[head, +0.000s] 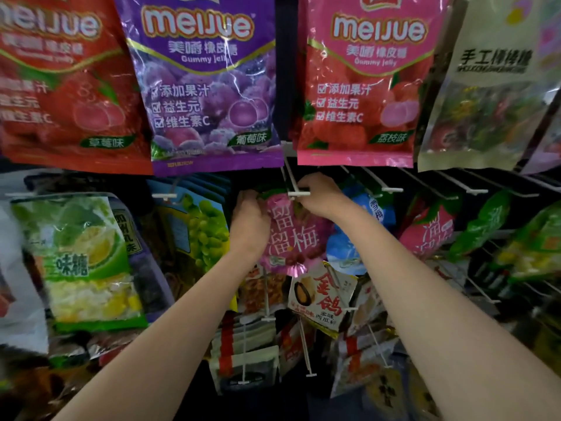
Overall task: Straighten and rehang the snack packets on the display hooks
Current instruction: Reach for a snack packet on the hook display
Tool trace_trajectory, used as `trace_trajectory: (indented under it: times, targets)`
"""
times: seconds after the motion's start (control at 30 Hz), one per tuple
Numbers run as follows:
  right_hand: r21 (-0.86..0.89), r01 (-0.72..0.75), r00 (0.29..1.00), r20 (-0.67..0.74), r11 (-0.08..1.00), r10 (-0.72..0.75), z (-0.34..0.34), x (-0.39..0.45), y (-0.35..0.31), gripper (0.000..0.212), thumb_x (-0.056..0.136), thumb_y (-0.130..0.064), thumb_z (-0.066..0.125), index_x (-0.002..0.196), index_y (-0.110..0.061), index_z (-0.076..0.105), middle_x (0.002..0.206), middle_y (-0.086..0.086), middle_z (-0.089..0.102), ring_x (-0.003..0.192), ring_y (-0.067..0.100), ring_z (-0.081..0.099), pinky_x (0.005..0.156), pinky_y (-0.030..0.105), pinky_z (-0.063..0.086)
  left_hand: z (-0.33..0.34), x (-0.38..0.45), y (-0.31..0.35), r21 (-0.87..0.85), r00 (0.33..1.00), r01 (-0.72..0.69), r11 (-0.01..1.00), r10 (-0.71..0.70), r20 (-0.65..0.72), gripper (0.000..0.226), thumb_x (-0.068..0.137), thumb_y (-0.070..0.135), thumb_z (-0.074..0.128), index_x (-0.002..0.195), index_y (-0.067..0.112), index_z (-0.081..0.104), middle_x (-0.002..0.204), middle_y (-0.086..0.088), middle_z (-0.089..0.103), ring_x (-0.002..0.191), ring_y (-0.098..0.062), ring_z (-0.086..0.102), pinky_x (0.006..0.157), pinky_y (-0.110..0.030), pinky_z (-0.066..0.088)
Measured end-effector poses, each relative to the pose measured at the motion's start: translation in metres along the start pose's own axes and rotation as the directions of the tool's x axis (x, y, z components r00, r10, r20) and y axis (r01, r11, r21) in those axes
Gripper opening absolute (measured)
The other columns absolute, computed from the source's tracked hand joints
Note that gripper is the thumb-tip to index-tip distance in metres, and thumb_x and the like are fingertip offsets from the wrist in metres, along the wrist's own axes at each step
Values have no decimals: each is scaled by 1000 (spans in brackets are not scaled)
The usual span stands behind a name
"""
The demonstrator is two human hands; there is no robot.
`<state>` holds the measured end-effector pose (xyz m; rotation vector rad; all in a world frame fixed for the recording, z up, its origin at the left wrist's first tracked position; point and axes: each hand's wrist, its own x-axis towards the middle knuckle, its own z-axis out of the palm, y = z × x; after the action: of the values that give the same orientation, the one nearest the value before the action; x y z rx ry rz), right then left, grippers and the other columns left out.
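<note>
A pink plum snack packet [296,235] hangs at the centre of the rack, its top edge at the tip of a white display hook [294,185]. My left hand [250,221] grips the packet's upper left edge, fingers curled round it. My right hand [321,194] pinches the packet's top right corner just beside the hook's end tag. Whether the packet's hole is on the hook is hidden behind my fingers.
Red [65,83], purple [206,83] and pink [368,83] gummy bags hang in the row above. A green durian candy bag [82,259] and a grape bag [203,229] hang to the left, a blue packet [349,250] and red packet [431,232] to the right. Seed packets [321,296] hang below.
</note>
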<state>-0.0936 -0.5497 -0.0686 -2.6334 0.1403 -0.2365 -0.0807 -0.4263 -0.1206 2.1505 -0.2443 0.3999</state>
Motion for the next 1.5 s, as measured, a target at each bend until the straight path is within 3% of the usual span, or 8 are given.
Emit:
trace_trajectory:
  times: [0.1, 0.27, 0.37, 0.6, 0.7, 0.93, 1.1, 1.5]
  targets:
    - [39, 12, 1000, -10, 999, -12, 0, -14, 1, 21, 90, -4, 49, 102, 2, 66, 99, 19, 63, 94, 32, 59, 52, 27, 29, -5, -5, 3, 17, 1000, 5, 1000, -5, 6, 21, 94, 3, 35, 104, -6, 51, 107, -23, 53, 96, -37, 54, 72, -34, 37]
    - [135, -28, 998, -49, 990, 35, 7, -35, 5, 30, 94, -14, 51, 120, -2, 59, 117, 16, 55, 111, 29, 52, 86, 23, 33, -17, -25, 8, 69, 999, -31, 997, 31, 10, 17, 94, -1, 33, 103, -3, 48, 94, -23, 59, 84, -39, 59, 63, -41, 41]
    - [267, -42, 992, -108, 963, 73, 12, -43, 5, 26, 92, -12, 53, 116, -5, 61, 109, 12, 58, 101, 30, 60, 89, 28, 43, -23, -33, 14, 70, 999, -30, 997, 27, 44, 20, 93, -3, 36, 113, -2, 42, 100, -21, 56, 86, -39, 57, 57, -30, 33]
    - [274, 68, 762, -635, 959, 127, 50, -119, -20, 17, 88, 0, 47, 98, -8, 58, 108, 3, 47, 67, 7, 49, 63, 19, 43, -54, -76, -26, 34, 869, -477, 878, 466, 167, 23, 89, 20, 31, 110, 14, 40, 120, -7, 43, 68, -21, 63, 36, -31, 46]
    - [203, 165, 846, -533, 965, -33, 79, -135, -43, 19, 86, -13, 43, 97, -6, 58, 95, 0, 53, 74, 6, 52, 66, 18, 43, -85, -78, -56, 63, 878, -444, 894, 420, 229, 19, 88, 23, 28, 104, 19, 38, 106, -7, 49, 54, -25, 58, 35, -37, 43]
    - [-213, 127, 948, -260, 969, -181, 78, -64, -122, 56, 90, -22, 55, 139, -5, 33, 144, 14, 35, 136, 30, 27, 114, 37, 19, -146, -37, -79, 215, 958, -243, 946, 200, 203, 34, 89, 3, 47, 123, -2, 40, 124, -20, 39, 74, -36, 54, 52, -30, 34]
    - [-200, -166, 984, -100, 966, 148, 74, -14, -143, 53, 92, -26, 50, 138, -6, 34, 144, 17, 35, 135, 35, 28, 108, 39, 26, -158, -25, -81, 252, 953, -241, 937, 180, 242, 44, 93, 9, 43, 133, -2, 30, 135, -21, 31, 87, -39, 55, 56, -30, 34]
    - [-111, -152, 988, -30, 982, 149, 80, -6, -136, 30, 93, -18, 48, 119, -3, 54, 122, 15, 52, 112, 30, 52, 79, 28, 40, -153, -29, -87, 267, 946, -299, 916, 249, 206, 42, 93, 9, 43, 132, 0, 32, 134, -19, 33, 90, -37, 55, 59, -30, 35]
